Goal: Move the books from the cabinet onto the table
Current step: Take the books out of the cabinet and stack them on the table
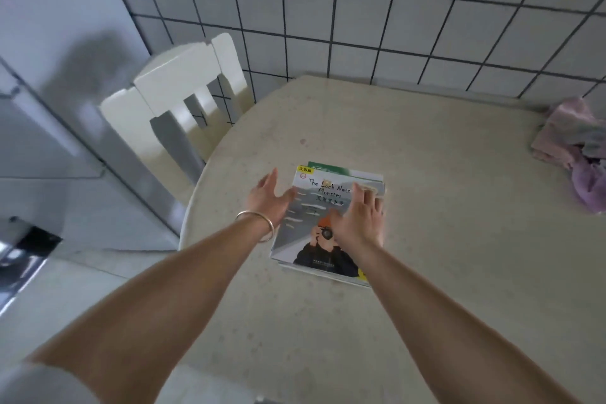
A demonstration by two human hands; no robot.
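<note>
The books lie in a small stack on the table, a little toward nine o'clock from its middle, with the Loch Ness Monster cover on top and a green book poking out from under it at twelve o'clock. Both hands are spread, fingers straight, gripping nothing. The left hand, with a bangle on its wrist, sits at the stack's nine o'clock edge; whether it touches the cover or hovers just beside it I cannot tell. The right hand lies flat over the cover toward three o'clock, fingertips reaching the far corner.

The risk I see is the stack itself. The books are not squared up, and thin glossy covers may slide on each other, so a careless brush as the hands lift off could fan them out or nudge the top one askew. The table's rounded edge is near on the nine o'clock side, by the white chair, so a sideways push from the right could send a book over. A bundle of pink cloth lies well apart at two o'clock, no trouble to anyone.
</note>
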